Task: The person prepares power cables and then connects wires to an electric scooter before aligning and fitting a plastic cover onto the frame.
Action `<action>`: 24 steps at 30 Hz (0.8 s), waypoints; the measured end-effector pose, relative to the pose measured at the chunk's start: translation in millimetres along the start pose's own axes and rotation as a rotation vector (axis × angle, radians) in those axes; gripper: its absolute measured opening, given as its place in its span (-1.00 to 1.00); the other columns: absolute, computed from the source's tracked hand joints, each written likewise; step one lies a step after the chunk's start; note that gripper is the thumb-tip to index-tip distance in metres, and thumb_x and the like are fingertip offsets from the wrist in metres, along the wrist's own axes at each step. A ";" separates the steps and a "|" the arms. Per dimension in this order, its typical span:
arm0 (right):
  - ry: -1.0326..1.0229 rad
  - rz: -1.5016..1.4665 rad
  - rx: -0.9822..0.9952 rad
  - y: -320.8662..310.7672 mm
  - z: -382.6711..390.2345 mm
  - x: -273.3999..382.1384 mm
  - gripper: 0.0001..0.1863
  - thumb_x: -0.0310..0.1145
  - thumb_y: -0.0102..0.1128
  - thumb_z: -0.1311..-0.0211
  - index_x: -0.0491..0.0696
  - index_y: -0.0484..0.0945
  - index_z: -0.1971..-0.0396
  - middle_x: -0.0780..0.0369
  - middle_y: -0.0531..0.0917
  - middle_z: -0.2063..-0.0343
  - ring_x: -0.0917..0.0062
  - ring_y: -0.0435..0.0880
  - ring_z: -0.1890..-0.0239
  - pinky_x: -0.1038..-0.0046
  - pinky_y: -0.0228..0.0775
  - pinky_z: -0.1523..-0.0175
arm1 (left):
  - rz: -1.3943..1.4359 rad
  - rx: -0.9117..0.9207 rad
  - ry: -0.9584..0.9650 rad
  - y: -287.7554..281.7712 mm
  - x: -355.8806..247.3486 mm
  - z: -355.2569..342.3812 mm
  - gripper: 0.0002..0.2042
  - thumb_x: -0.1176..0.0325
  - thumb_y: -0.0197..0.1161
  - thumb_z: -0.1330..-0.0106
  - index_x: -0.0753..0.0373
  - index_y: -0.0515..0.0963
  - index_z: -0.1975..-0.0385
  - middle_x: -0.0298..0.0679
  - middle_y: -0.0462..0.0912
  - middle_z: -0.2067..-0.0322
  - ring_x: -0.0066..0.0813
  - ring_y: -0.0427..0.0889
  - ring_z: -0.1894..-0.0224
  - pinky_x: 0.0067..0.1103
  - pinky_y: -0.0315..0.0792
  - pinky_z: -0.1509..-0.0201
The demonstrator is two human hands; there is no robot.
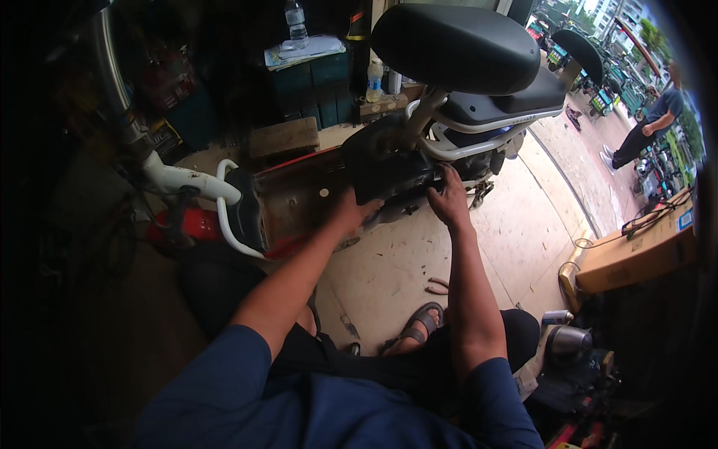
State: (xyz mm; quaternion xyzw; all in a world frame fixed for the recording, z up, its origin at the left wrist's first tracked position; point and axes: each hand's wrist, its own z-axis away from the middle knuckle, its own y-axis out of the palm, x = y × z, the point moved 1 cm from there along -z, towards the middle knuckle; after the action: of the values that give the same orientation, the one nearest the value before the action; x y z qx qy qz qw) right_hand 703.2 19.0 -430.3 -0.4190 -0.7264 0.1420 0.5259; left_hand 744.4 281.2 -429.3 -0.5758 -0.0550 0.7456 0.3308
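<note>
An electric scooter stands before me, its black seat (456, 49) at the top and its bare floorboard (299, 191) to the left. Below the seat is a black plastic cover (393, 168), with one of my hands at each side of it. My left hand (355, 212) grips the lower left edge, thumb across the front and the other fingers mostly hidden. At the right edge, my right hand (450, 198) has its fingers pointing up along the side and its thumb against the cover. Whether the cover is loose or fastened I cannot tell.
On the floor near my sandalled foot (420, 325) lie pliers (437, 286). A cardboard box (636, 251) with a cable stands to the right, above a spray can (557, 317). Bottles and dark boxes (310, 78) are behind the scooter. Outside, a person (658, 120) stands near parked scooters.
</note>
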 end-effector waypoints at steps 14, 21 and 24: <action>0.243 -0.220 -0.062 9.9 11.5 -42.5 -0.36 -0.15 0.32 -0.14 -0.12 0.51 -0.22 -0.02 0.53 -0.24 0.14 0.52 -0.29 0.28 0.33 -0.38 | -0.649 0.032 0.303 -65.9 -92.5 -44.3 0.12 -0.13 0.61 0.02 0.35 0.15 -0.48 0.22 0.40 -0.34 0.03 0.40 -0.40 -0.32 0.33 -0.46; 0.359 -0.271 -0.236 44.1 8.2 -19.2 -0.40 -0.23 0.32 -0.06 -0.13 0.52 -0.14 -0.06 0.38 -0.36 0.09 0.38 -0.39 0.26 0.25 -0.43 | -1.093 0.008 0.500 -41.8 -87.3 -58.2 0.47 -0.32 0.63 0.27 0.33 -0.19 -0.56 0.15 -0.16 -0.57 0.12 0.03 -0.57 -0.01 0.28 -0.46; 0.405 -0.296 -0.256 41.7 8.2 -18.2 -0.35 -0.26 0.30 -0.01 -0.15 0.47 -0.17 -0.07 0.38 -0.31 0.06 0.37 -0.37 0.23 0.24 -0.44 | -1.127 -0.017 0.501 -17.7 -88.8 -57.6 0.47 -0.26 0.65 0.25 0.23 -0.24 -0.58 0.15 -0.21 -0.57 0.08 -0.11 -0.61 -0.02 0.12 -0.54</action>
State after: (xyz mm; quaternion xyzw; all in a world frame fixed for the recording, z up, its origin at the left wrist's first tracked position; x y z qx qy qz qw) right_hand 716.9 32.6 -472.4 -0.3913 -0.6718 -0.1161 0.6182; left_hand 814.0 228.3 -367.2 -0.6183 -0.2774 0.2979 0.6723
